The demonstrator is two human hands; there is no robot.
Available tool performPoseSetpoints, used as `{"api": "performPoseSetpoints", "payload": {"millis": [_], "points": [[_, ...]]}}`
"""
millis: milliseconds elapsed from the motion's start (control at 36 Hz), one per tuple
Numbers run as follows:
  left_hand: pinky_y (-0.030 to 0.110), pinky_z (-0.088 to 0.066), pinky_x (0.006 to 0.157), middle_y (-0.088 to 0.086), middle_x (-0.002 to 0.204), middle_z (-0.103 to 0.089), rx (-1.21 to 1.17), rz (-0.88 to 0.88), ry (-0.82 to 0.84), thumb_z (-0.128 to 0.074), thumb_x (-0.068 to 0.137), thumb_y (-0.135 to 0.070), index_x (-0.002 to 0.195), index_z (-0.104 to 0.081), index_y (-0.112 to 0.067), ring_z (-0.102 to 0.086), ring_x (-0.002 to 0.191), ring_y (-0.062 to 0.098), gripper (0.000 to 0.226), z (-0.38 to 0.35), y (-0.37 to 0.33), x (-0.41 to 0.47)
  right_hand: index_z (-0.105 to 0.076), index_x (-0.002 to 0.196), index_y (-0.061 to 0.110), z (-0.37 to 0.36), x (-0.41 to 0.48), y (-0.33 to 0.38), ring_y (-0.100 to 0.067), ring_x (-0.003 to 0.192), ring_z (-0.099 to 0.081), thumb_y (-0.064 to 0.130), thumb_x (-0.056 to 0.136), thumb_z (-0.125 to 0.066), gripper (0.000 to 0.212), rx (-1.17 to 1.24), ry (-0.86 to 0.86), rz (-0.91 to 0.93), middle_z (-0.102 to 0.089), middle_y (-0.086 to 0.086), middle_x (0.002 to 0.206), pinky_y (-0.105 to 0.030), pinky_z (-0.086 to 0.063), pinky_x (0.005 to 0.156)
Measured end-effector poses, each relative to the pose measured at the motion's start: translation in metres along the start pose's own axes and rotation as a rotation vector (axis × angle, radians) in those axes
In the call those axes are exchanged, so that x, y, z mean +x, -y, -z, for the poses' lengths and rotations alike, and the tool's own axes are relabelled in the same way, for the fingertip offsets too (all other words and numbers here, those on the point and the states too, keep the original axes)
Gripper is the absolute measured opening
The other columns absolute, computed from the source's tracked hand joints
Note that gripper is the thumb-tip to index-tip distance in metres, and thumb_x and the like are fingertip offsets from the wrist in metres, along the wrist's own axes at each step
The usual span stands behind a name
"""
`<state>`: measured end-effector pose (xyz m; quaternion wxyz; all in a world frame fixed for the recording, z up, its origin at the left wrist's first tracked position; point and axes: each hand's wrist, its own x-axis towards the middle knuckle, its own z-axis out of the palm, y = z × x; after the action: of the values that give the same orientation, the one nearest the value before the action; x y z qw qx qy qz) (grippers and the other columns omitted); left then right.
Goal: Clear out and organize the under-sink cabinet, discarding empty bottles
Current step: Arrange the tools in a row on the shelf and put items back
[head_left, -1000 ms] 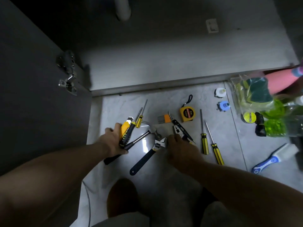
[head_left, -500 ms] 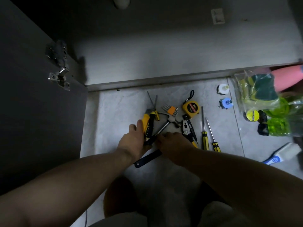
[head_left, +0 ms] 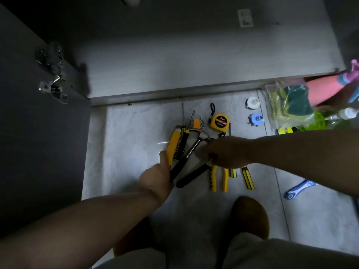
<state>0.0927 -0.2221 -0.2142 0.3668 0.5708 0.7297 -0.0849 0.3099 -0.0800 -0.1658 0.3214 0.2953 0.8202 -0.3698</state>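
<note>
Hand tools lie bunched on the pale floor tiles in front of the under-sink cabinet [head_left: 194,61], whose floor is bare. My left hand [head_left: 157,174] grips the lower ends of a yellow utility knife [head_left: 172,144], a black-handled screwdriver and a hammer [head_left: 196,141]. My right hand [head_left: 227,152] closes over a black-handled wrench [head_left: 192,176] and covers the heads of yellow pliers [head_left: 218,176] and two yellow-black screwdrivers [head_left: 247,177]. A yellow tape measure [head_left: 219,122] and an orange hex-key set [head_left: 196,122] lie just beyond.
The open dark cabinet door [head_left: 38,133] with its hinge stands at left. At right lie a bag of sponges [head_left: 289,105], a pink bottle [head_left: 326,87], green bottles [head_left: 314,121], two small caps [head_left: 256,119] and a blue-white brush [head_left: 299,189]. My knees and feet are at the bottom.
Both hands have pushed the tools together into a tighter bunch. My right hand moved right, over the pliers and screwdrivers. The view shifted, so everything sits lower in frame.
</note>
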Motion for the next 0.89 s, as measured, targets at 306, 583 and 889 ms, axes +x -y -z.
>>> {"api": "performPoseSetpoints", "payload": {"millis": [306, 583, 889], "points": [[0.033, -0.062, 0.068, 0.008, 0.104, -0.072, -0.455, 0.002, 0.494, -0.058, 0.092, -0.004, 0.13, -0.04, -0.026, -0.076, 0.086, 0.02, 0.047, 0.038, -0.012, -0.003, -0.063, 0.121, 0.02, -0.017, 0.006, -0.01, -0.02, 0.107, -0.063, 0.01, 0.096, -0.056, 0.027, 0.141, -0.101, -0.072, -0.063, 0.0, 0.117, -0.041, -0.054, 0.092], [0.015, -0.032, 0.041, -0.003, 0.065, -0.049, -0.538, 0.099, 0.286, -0.047, 0.088, 0.012, 0.084, -0.045, -0.021, -0.042, 0.044, 0.0, 0.034, 0.094, 0.02, -0.008, -0.058, 0.126, 0.018, 0.0, 0.031, 0.017, -0.025, 0.11, -0.058, 0.016, 0.098, -0.055, 0.028, -0.051, -0.048, 0.002, -0.058, -0.007, 0.126, -0.045, -0.052, 0.094], [0.028, -0.028, 0.048, 0.005, 0.071, -0.038, -0.773, 0.36, -0.056, -0.034, 0.088, 0.011, 0.089, -0.044, -0.02, -0.035, 0.06, 0.018, 0.032, 0.077, 0.055, -0.001, -0.061, 0.122, 0.019, 0.012, 0.043, 0.007, -0.014, 0.105, -0.052, 0.02, 0.098, -0.059, 0.025, 0.04, 0.067, 0.046, -0.055, -0.001, 0.127, -0.027, -0.041, 0.088]]}}
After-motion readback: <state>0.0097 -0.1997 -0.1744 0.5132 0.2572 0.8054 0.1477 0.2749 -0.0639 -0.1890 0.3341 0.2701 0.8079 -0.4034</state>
